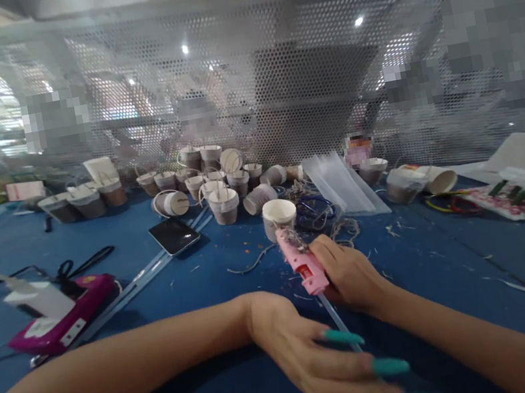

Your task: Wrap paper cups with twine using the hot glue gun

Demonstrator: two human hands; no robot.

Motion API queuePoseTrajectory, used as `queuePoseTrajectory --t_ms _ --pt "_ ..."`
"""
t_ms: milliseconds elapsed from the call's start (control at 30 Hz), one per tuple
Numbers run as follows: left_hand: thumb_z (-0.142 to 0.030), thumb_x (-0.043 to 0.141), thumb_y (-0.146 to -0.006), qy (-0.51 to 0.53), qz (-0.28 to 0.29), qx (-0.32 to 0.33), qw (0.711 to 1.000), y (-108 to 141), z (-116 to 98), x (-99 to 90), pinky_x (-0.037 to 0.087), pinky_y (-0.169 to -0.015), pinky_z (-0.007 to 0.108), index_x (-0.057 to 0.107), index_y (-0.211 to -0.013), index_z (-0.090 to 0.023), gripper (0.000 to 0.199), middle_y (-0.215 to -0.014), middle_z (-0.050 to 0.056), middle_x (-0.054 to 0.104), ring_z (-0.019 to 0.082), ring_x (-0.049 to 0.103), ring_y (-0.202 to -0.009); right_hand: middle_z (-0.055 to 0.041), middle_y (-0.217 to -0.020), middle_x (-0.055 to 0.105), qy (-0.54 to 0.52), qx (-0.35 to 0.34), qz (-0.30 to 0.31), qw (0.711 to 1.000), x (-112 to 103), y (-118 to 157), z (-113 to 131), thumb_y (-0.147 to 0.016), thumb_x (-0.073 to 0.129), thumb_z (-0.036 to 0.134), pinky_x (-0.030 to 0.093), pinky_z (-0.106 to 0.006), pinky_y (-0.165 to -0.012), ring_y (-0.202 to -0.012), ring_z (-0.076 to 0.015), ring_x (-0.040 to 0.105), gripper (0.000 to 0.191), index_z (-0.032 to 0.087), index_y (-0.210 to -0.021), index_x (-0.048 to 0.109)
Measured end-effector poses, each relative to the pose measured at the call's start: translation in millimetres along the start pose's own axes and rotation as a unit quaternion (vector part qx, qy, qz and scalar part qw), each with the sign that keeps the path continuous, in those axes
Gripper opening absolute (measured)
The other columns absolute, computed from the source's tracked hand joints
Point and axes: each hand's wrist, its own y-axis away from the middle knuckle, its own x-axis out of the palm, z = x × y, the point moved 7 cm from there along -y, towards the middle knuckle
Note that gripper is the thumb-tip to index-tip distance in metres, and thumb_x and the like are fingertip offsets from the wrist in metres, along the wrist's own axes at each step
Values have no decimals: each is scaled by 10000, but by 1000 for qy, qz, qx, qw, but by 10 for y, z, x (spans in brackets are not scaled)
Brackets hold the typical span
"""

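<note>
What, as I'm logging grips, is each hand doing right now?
Left hand: open, fingers near the glue stick; whether they touch it cannot be told.
Right hand: closed around the pink glue gun.

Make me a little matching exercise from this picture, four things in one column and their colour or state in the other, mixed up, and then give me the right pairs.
Column one
1. Glue gun
2. Power strip
3. Phone
4. Left hand

Column two
A. Purple, with a white adapter on it
B. Dark-screened, lying flat on the blue table
C. Holding nothing, with turquoise nails
D. Pink, held in the right hand

Right pairs: 1-D, 2-A, 3-B, 4-C
</note>
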Motion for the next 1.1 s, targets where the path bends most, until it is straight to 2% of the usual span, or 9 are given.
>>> queuePoseTrajectory --t_ms 33,100,200,333,467,567,800,967,1100 --pt "-420 562 -819 10 50 118 992 -25 -245 22 556 -693 166 670 -955 -467 180 -992 -91 708 107 650 -1020 -103 -804 585 11 -7 -3 1000 4 1 18 -940 330 397 409 -288 -557 -678 -208 554 302 154 -910 506" --pt "-267 521 -855 -31 78 243 966 -22 -515 -52 539 -747 107 702 -926 -431 255 -932 -84 728 61 652 -1016 -109 -797 593 29 -13 -7 999 4 7 40 -946 327 395 405 -291 -580 -698 -212 546 326 148 -891 534" --pt "-250 530 -868 -118 12 341 933 15 -666 -232 537 -827 117 735 -878 -398 254 -902 -65 735 79 679 -930 -107 -760 591 47 -21 -12 999 -10 18 65 -951 332 376 377 -299 -578 -672 -207 516 345 142 -844 562" --pt "-255 587 -840 -139 -79 415 896 119 -701 -319 577 -800 179 758 -793 -368 209 -837 -45 723 112 686 -803 -88 -686 565 61 -16 -23 998 -27 25 70 -953 320 379 345 -309 -572 -638 -204 482 377 152 -768 558" --pt "-213 615 -807 -136 -89 423 891 172 -694 -291 600 -781 199 758 -734 -306 186 -750 -35 700 115 660 -687 -109 -765 575 55 0 -23 998 -22 26 36 -950 305 383 352 -303 -588 -701 -216 504 372 149 -808 558" --pt "-196 626 -801 -150 -94 382 907 144 -674 -295 610 -772 195 736 -684 -278 181 -742 -32 706 111 656 -657 -109 -822 574 50 23 -12 998 -3 29 -9 -945 322 368 347 -288 -575 -704 -203 513 339 151 -827 554" --pt "-151 601 -799 -156 -108 366 911 115 -696 -322 615 -767 190 731 -664 -247 211 -743 -22 708 114 653 -651 -93 -784 565 62 25 -34 997 -42 24 -2 -967 281 367 342 -281 -563 -644 -178 487 388 147 -798 553" --pt "-155 619 -791 -143 -81 355 920 81 -683 -316 605 -743 145 693 -623 -261 213 -717 -36 698 96 643 -616 -81 -757 549 62 25 -28 997 -43 14 8 -969 281 366 341 -286 -581 -651 -182 469 388 157 -779 547" --pt "-174 637 -780 -153 -82 360 917 92 -680 -321 614 -745 163 691 -619 -261 191 -735 -35 703 102 652 -634 -81 -748 540 55 24 -31 998 -37 19 1 -960 302 353 351 -293 -605 -677 -196 477 357 162 -777 541"
